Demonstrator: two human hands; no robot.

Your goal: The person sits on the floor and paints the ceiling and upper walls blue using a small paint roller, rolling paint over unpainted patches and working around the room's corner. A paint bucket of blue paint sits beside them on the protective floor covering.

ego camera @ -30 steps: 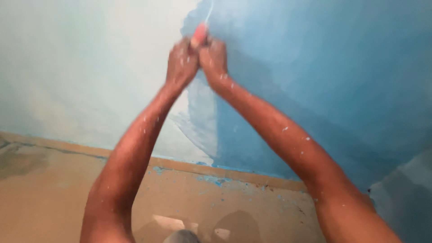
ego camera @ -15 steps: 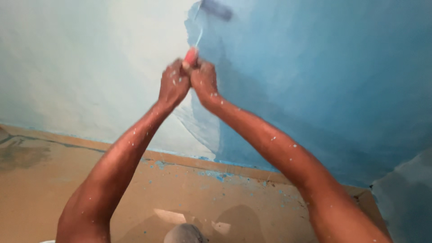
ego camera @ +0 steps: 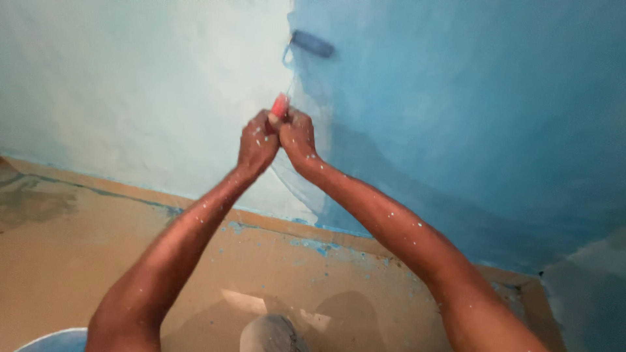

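Both my hands grip the red handle (ego camera: 280, 106) of a paint roller. My left hand (ego camera: 257, 142) is wrapped round it from the left, my right hand (ego camera: 297, 135) from the right, the two pressed together. The roller's dark blue sleeve (ego camera: 312, 44) lies against the wall above my hands, at the edge where the fresh blue paint (ego camera: 469, 117) meets the pale, lighter part of the wall (ego camera: 130, 85). A thin wire frame joins handle and sleeve. My forearms are speckled with paint.
A tan floor (ego camera: 98, 248) with blue paint drips runs along the wall's foot. A blue-and-white bucket rim (ego camera: 52, 340) shows at the bottom left. A grey shoe tip (ego camera: 270, 334) is at the bottom centre. A second wall (ego camera: 587, 293) meets at the right corner.
The roller has come down the wall: its sleeve was out of view above, then entered at the top, and now sits lower. My hands have dropped with it.
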